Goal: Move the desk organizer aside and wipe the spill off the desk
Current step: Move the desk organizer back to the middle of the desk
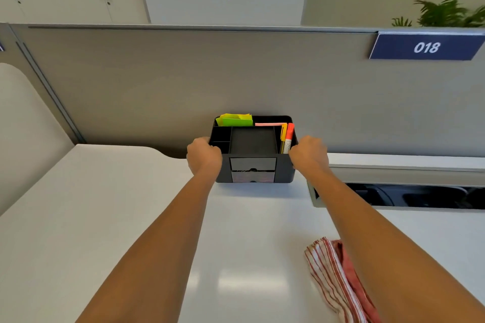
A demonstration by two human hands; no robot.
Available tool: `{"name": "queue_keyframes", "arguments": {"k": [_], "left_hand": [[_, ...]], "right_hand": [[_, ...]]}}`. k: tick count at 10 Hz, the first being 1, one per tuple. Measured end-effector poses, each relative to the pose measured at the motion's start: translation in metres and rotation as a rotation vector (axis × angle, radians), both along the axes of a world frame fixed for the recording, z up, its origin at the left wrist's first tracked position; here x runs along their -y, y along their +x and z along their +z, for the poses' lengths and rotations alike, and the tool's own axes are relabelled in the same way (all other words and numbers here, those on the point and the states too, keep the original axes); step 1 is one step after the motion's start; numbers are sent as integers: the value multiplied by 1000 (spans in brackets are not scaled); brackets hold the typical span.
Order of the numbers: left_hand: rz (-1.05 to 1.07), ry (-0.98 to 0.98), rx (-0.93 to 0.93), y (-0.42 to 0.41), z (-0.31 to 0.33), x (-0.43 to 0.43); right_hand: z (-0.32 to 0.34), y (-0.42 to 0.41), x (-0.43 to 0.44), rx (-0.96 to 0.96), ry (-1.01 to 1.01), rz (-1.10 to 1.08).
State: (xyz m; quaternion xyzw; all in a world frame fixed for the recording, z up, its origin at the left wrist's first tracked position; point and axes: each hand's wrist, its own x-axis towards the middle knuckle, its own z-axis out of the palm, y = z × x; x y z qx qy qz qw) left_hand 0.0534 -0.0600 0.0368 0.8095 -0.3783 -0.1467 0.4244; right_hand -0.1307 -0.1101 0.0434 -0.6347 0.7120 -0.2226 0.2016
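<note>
A black desk organizer [253, 148] stands at the back of the white desk [118, 217], against the grey partition. It holds green and pink sticky notes, an orange marker and a yellow one, and has two small drawers in front. My left hand [204, 156] grips its left side and my right hand [309, 153] grips its right side. A red-and-white striped cloth [333, 273] lies on the desk near me on the right, partly under my right forearm. I cannot make out any spill on the desk.
An open cable trough [409, 196] is cut into the desk right of the organizer. The grey partition [157, 86] carries a blue "018" sign [426, 46]. A plant [451, 5] shows behind it.
</note>
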Motion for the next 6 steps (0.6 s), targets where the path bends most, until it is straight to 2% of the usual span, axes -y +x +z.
{"name": "queue_keyframes", "arguments": {"k": [5, 6], "left_hand": [[-49, -11, 15, -17, -23, 15], [9, -86, -56, -26, -29, 1]], "right_hand": [[-30, -24, 9, 23, 25, -11], [-28, -30, 4, 53, 57, 27]]}}
